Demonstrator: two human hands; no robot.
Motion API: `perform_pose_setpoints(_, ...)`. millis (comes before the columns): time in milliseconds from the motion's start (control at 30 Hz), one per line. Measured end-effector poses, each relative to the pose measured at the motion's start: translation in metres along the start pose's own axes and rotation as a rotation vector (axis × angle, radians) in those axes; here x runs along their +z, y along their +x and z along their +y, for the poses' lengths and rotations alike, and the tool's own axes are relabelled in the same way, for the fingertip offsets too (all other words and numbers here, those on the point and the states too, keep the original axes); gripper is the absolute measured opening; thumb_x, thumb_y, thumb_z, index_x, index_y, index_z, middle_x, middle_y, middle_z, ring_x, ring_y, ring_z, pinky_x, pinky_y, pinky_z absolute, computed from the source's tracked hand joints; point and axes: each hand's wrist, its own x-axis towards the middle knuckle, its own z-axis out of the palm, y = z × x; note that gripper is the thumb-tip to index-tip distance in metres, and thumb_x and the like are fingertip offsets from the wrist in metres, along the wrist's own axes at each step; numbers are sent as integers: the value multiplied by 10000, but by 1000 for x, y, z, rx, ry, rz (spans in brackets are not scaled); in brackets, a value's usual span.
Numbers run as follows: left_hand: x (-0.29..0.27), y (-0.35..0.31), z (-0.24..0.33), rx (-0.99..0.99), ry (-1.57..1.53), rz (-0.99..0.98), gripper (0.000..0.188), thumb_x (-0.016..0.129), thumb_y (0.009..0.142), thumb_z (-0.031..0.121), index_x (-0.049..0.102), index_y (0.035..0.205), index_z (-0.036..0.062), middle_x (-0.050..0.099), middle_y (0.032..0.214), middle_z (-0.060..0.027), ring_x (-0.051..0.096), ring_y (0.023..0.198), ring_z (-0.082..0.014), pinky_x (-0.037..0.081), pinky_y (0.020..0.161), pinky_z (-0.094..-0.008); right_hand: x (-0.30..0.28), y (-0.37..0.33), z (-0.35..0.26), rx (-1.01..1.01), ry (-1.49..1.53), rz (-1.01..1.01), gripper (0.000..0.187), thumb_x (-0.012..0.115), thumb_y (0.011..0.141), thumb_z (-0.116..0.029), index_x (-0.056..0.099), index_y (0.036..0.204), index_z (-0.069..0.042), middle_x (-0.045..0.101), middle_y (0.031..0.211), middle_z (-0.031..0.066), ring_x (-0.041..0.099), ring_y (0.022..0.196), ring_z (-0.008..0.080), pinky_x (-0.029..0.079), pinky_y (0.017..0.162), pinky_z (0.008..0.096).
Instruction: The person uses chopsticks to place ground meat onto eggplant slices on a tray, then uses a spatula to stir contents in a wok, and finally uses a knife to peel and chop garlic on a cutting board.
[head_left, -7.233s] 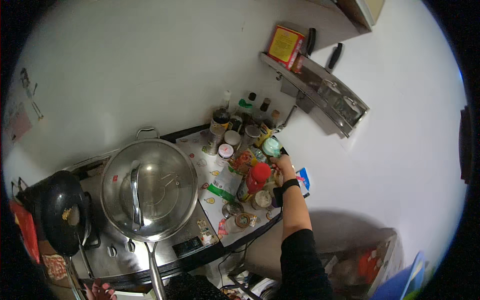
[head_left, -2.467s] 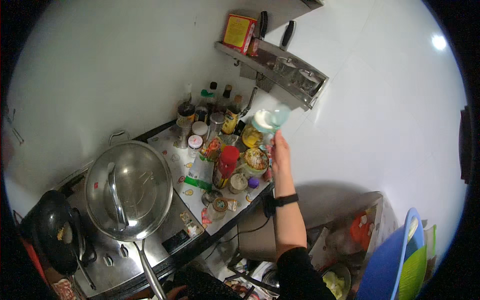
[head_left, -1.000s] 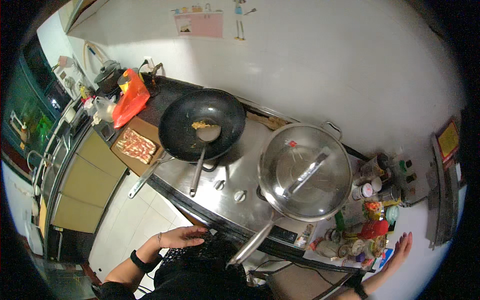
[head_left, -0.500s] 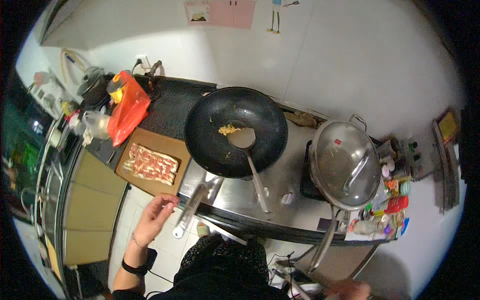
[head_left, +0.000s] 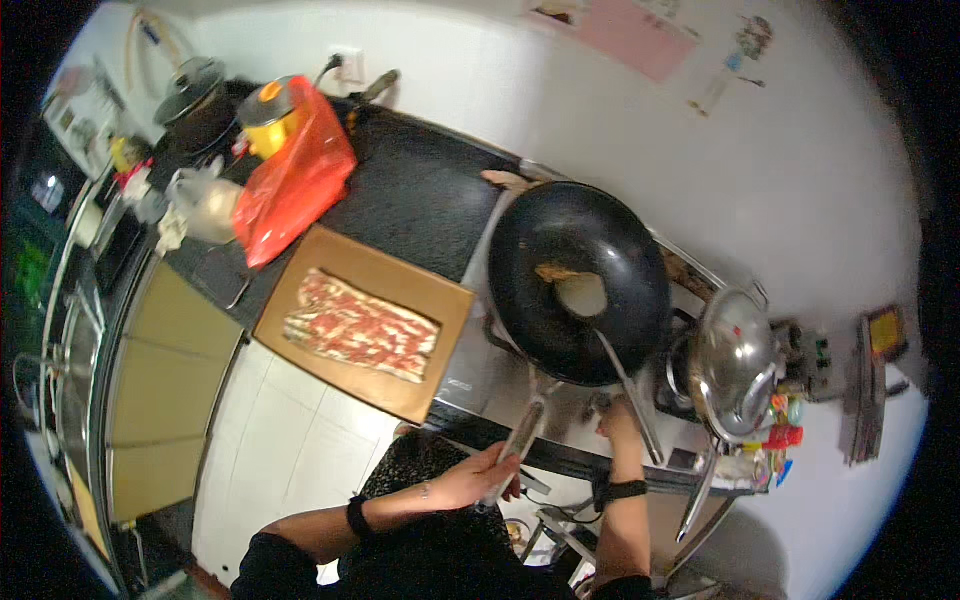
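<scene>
My left hand [head_left: 478, 479] is closed around the wok handle [head_left: 522, 438]. The black wok [head_left: 520, 290] rests on the left burner, with small yellowish-brown food bits [head_left: 552, 272] in its middle. A metal spatula [head_left: 626, 385] lies in it, blade by the food and handle leaning over the front rim. Beneath that handle, my right hand [head_left: 621, 424] reaches to the stove's front, its fingers closed at a stove knob [head_left: 599, 401] that they partly hide. To the left, red-and-white marbled sliced meat [head_left: 362, 328] lies on a brown cutting board [head_left: 300, 262].
A lidded long-handled pan [head_left: 737, 365] stands on the right burner, with bottles and packets [head_left: 780, 440] beside it. On the dark counter at the back left are a red plastic bag [head_left: 300, 185], a yellow container [head_left: 266, 135] and a dark lidded pot [head_left: 195, 115].
My left hand has moved right and taken hold of the wok handle. My right hand has come up from the lower edge to the stove knob. The view has turned.
</scene>
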Motion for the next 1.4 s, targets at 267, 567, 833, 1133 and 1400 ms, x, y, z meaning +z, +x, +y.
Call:
perform_pose_setpoints(267, 1, 6, -9, 5, -31, -43, 355, 360, 1019, 379, 426, 1076, 35, 604, 782, -49, 580, 732, -126, 443, 690, -292, 6, 6, 9, -204, -66, 195, 358, 673, 787, -225, 587, 1020, 34, 639, 938, 166, 618, 895, 379, 513, 739, 424)
perform_pose_setpoints(567, 5, 7, -14, 19, -41, -38, 380, 362, 1015, 392, 428, 1106, 29, 609, 783, -62, 579, 732, -139, 448, 687, -294, -8, -13, -9, -222, 23, 366, 119, 607, 801, -123, 600, 876, -30, 621, 883, 178, 612, 856, 353, 504, 737, 425)
perform_pose_setpoints(833, 8, 1, -9, 27, -80, -17, 309, 390, 1016, 326, 436, 1086, 30, 592, 807, -51, 553, 717, -123, 467, 684, -292, -19, -20, -10, -432, -671, 361, 113, 527, 847, -85, 624, 846, -27, 642, 828, 142, 640, 773, 317, 516, 676, 403)
perform_pose_setpoints(1133, 7, 0, -12, 37, -102, 7, 302, 379, 1021, 326, 470, 1035, 39, 598, 825, -33, 506, 748, -89, 430, 696, -258, -1, -4, -8, -230, -425, 210, 192, 579, 875, -235, 644, 870, -54, 646, 819, 137, 653, 781, 286, 507, 668, 391)
perform_pose_setpoints(1400, 13, -3, -18, 80, -152, 58, 307, 379, 1021, 336, 473, 1060, 46, 586, 834, -20, 483, 746, -71, 416, 681, -241, -20, -8, -19, -218, -488, 104, 279, 556, 896, -264, 618, 1058, -46, 634, 952, 140, 629, 884, 304, 489, 745, 413)
